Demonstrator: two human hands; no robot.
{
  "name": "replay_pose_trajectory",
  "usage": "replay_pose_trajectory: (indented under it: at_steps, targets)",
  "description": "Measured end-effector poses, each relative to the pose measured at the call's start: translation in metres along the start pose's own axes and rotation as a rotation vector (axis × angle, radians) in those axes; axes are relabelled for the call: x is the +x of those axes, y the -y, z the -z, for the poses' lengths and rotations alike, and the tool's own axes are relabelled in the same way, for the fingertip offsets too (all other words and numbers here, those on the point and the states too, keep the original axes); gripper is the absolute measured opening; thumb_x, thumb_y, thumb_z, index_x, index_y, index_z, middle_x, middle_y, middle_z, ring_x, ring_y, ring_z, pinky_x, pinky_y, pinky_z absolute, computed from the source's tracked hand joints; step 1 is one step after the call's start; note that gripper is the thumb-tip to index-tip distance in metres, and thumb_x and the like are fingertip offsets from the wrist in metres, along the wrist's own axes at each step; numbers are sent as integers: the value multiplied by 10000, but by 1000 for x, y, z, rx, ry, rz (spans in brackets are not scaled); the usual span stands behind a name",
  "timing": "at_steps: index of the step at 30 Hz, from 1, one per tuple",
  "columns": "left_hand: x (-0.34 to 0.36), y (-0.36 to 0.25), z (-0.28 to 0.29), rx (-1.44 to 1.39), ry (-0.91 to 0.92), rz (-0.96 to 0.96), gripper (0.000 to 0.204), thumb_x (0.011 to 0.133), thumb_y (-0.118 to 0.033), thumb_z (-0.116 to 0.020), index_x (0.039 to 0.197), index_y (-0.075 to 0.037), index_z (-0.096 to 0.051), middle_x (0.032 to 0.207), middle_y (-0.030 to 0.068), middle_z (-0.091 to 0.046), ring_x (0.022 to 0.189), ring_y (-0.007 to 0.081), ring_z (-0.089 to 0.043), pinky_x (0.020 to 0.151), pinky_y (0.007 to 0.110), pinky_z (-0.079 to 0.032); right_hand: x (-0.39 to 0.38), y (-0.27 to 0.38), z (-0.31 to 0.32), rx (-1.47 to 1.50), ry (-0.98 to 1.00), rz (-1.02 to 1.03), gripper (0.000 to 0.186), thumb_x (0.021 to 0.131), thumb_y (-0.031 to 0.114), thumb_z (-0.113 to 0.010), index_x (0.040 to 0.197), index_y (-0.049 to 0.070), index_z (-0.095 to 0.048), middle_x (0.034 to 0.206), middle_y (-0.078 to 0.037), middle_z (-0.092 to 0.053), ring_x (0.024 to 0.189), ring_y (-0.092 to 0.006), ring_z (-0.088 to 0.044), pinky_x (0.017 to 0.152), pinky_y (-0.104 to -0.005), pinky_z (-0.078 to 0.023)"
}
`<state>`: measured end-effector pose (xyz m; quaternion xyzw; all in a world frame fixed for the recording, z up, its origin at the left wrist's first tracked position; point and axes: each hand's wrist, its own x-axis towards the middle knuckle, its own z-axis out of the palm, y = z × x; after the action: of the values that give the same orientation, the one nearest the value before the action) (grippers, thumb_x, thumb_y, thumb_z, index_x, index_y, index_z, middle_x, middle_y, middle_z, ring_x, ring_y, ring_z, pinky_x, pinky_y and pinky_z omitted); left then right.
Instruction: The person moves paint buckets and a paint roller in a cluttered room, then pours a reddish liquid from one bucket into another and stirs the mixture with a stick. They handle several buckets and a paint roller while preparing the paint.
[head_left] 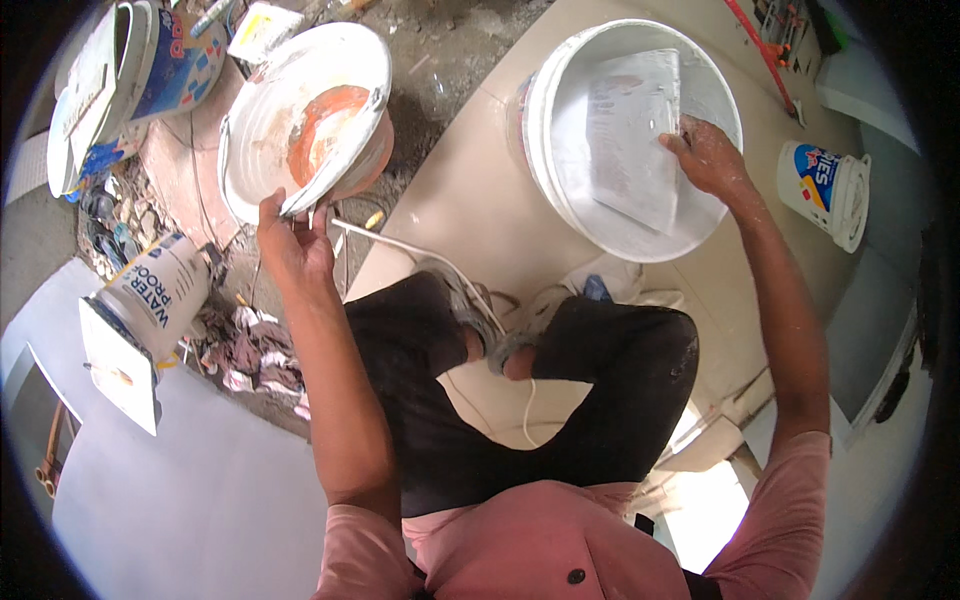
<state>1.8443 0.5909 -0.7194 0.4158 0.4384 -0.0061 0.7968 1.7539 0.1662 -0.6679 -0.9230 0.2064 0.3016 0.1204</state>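
My left hand [295,240] is closed on the near rim of a small pail [255,140], tilted so its mouth faces me. White residue coats its inside, and orange shows at the bottom. On the right, my right hand [712,160] grips the right edge of a wide, flat plastering blade [630,140], smeared with white. That blade is inside the mouth of a large white bucket [545,150], whose inner wall is also coated white. My right fingers are partly hidden behind the blade's edge.
A small lidded paint bucket [822,190] lies at the right. Stacked paint buckets [170,75] stand far left. Nearer is a white tub [165,290] with a white board [120,365] against it. Rubble and rags [255,350] lie left; a pale cable [430,245] crosses the tiles.
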Motion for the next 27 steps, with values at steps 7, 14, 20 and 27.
replay_pose_trajectory:
  at_steps: [7, 14, 20, 27]
  targets:
    - [21, 16, -75, -127, 289, -130, 391, 733, -25, -555, 1057, 74, -361, 971, 171, -434, 858, 283, -540, 858, 520, -454, -33, 32, 3, -625, -15, 448, 143, 789, 223, -545, 858, 99, -557, 742, -74, -572, 825, -229, -536, 678, -381, -448]
    - [26, 43, -105, -252, 369, -107, 357, 722, -29, -533, 1027, 78, -380, 972, 196, -497, 873, 310, -571, 775, 507, -505, -102, 2, 54, -1039, -411, 819, 97, 751, 215, -515, 844, 194, -536, 872, -2, -530, 938, -140, -471, 725, -313, -398]
    - [30, 53, -101, -238, 390, 6, 321, 760, -63, -510, 1023, 80, -397, 1005, 219, -506, 845, 335, -587, 808, 529, -477, -99, 0, 76, -1100, -533, 927, 122, 743, 215, -517, 865, 217, -528, 927, 21, -506, 972, -143, -459, 804, -318, -360]
    - [16, 43, -98, -252, 400, 2, 367, 757, -47, -519, 1066, 77, -367, 1025, 215, -495, 916, 319, -560, 823, 526, -469, -55, -19, -3, -909, -530, 874, 111, 754, 219, -510, 862, 213, -536, 824, 18, -510, 944, -132, -461, 817, -332, -347]
